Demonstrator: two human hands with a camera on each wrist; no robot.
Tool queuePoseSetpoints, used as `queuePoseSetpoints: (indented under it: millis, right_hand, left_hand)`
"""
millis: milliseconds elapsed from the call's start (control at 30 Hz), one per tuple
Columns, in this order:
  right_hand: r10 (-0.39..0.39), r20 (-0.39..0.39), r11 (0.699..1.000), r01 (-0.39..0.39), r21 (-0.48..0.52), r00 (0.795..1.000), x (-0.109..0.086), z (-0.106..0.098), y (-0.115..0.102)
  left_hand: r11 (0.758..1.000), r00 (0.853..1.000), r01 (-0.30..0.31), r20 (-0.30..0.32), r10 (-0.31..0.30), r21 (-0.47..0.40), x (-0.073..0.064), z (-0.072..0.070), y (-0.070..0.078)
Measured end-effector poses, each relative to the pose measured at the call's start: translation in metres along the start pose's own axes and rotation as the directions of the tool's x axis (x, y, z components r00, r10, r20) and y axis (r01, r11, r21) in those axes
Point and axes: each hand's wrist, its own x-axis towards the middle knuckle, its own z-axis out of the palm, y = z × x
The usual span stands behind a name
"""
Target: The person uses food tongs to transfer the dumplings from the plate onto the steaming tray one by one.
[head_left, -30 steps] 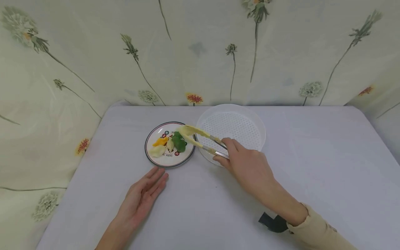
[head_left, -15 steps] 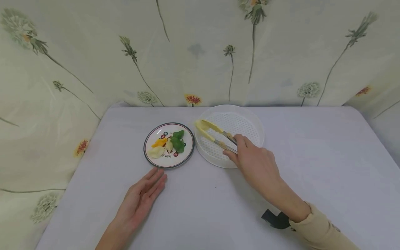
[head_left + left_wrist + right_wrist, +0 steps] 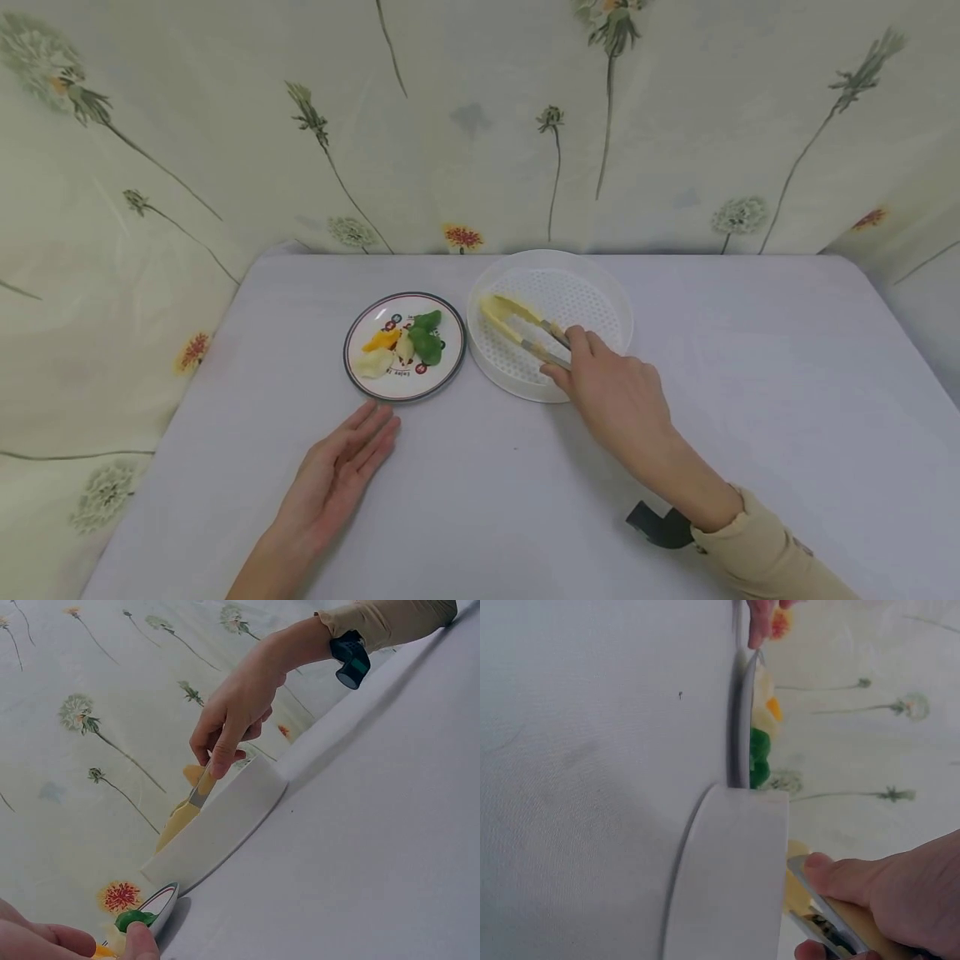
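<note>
My right hand (image 3: pixel 618 396) grips yellow-tipped kitchen tongs (image 3: pixel 506 332), their tips drawn together low over the left part of a round white perforated tray (image 3: pixel 517 387). I cannot tell whether a pale piece sits between the tips. Left of the tray is a small round plate (image 3: pixel 442 375) with dark rim lines. On it lie green dumpling-like pieces (image 3: pixel 426 345), an orange one (image 3: pixel 382 339) and pale ones (image 3: pixel 374 363). My left hand (image 3: pixel 330 483) lies palm inward with straight fingers, fingertips right at the plate's near rim. In the right wrist view, the tongs (image 3: pixel 829 911) reach over the tray's wall (image 3: pixel 727 877).
The table carries a white cloth (image 3: pixel 480 517). Behind it hangs a flower-printed curtain (image 3: pixel 480 158), close to the tray's far rim. A dark wrist camera (image 3: pixel 660 527) sits by the right sleeve (image 3: pixel 757 533).
The tongs have moved right, from over the plate's green pieces to over the tray, and their tips have come lower. The left hand and the plate keep their places.
</note>
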Motion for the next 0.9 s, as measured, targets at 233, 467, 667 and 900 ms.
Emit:
queuePoseSetpoints:
  millis: [233, 467, 667, 900]
  right_hand:
    - [-0.024, -0.025, 0.999, 0.024, -0.028, 0.999, -0.0018, 0.0044, -0.0010]
    - [-0.038, -0.071, 0.998, 0.035, -0.042, 0.997, -0.0020, 0.0070, -0.0023]
    - [-0.044, -0.071, 0.998, 0.040, -0.055, 0.997, -0.0024, 0.0079, -0.0018]
    - [-0.020, -0.059, 0.998, 0.017, -0.061, 0.998, -0.0002, 0.0016, -0.0001]
  left_hand:
    - [1.000, 1.000, 0.000, -0.004, 0.000, -0.001, 0.0005, -0.0006, -0.0005]
    - [1.000, 1.000, 0.003, -0.010, -0.003, -0.003, 0.0014, -0.0004, -0.0006]
    - [1.000, 1.000, 0.000, -0.001, 0.000, -0.003, 0.0003, 0.0008, -0.0009]
    - [1.000, 1.000, 0.005, -0.011, -0.005, 0.003, 0.0006, 0.0020, -0.0017]
